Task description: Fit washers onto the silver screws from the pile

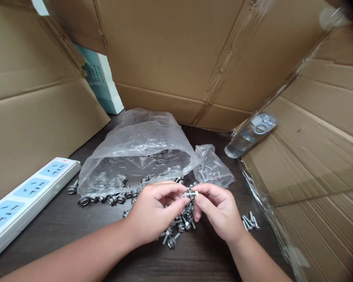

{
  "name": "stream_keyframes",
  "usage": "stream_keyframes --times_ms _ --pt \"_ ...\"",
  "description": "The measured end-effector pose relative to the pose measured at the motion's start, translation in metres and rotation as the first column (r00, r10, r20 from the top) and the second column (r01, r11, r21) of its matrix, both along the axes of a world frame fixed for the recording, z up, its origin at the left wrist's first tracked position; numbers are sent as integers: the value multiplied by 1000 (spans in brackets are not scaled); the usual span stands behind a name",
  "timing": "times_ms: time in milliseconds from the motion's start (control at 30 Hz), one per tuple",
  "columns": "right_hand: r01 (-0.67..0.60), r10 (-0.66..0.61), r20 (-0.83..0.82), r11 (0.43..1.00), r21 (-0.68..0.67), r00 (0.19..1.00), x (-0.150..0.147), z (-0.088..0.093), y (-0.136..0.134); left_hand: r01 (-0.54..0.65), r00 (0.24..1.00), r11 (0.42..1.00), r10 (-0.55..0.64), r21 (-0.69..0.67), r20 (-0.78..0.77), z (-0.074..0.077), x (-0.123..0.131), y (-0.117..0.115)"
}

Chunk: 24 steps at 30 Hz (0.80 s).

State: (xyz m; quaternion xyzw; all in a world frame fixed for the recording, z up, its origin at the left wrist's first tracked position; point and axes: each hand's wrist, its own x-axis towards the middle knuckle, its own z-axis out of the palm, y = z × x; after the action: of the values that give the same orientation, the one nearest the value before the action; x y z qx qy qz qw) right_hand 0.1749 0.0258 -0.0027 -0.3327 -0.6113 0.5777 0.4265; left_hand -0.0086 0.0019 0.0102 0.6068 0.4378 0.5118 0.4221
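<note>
Head view, looking down onto a dark wood desk (204, 262) walled in by opened cardboard panels (170, 47). A small steel bolt with washers (190, 193) is pinched between both hands, held just above a loose pile of similar bolts (176, 225). The left hand (157, 213) is closed to a tight pinch, fingertips on the bolt's left side. The right hand (219, 211) is closed the same way on the other side, fingers curled. The hands are almost touching, with the bolt between them. The pile lies on the desk directly under the hands. More bolts in a loose row (111, 199) are spread along the edge of a transparent plastic bag (135, 156), which is slumped on the desk. A smaller plastic bag (212, 167) is lying just right of it, and a small group of bolts (250, 222) is set apart further right. A white power strip with blue panels (26, 199) is lying at the desk's left side. A plastic water bottle (250, 135) is tilted against the right cardboard panel, and a teal and white box (101, 82) is seen behind the left panels.
</note>
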Motion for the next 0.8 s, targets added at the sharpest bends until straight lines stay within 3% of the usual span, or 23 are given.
stream_keyframes --times_ms 133,267,367,600,800 --pt "1 0 -15 999 37 1000 0 2 -3 33 996 991 -23 -126 83 3 0 1" --pt "-27 30 -53 998 56 998 -1 3 -7 172 965 921 -87 -349 247 3 -2 4" --pt "-37 41 -113 999 32 993 -3 2 -9 230 941 883 -94 -410 324 1 -4 6" --pt "15 -11 -44 996 91 999 -5 2 -8 236 931 877 -80 -420 357 2 -4 6" --pt "29 -36 55 991 132 998 -5 5 -7 143 965 950 -70 -278 254 5 -1 3"
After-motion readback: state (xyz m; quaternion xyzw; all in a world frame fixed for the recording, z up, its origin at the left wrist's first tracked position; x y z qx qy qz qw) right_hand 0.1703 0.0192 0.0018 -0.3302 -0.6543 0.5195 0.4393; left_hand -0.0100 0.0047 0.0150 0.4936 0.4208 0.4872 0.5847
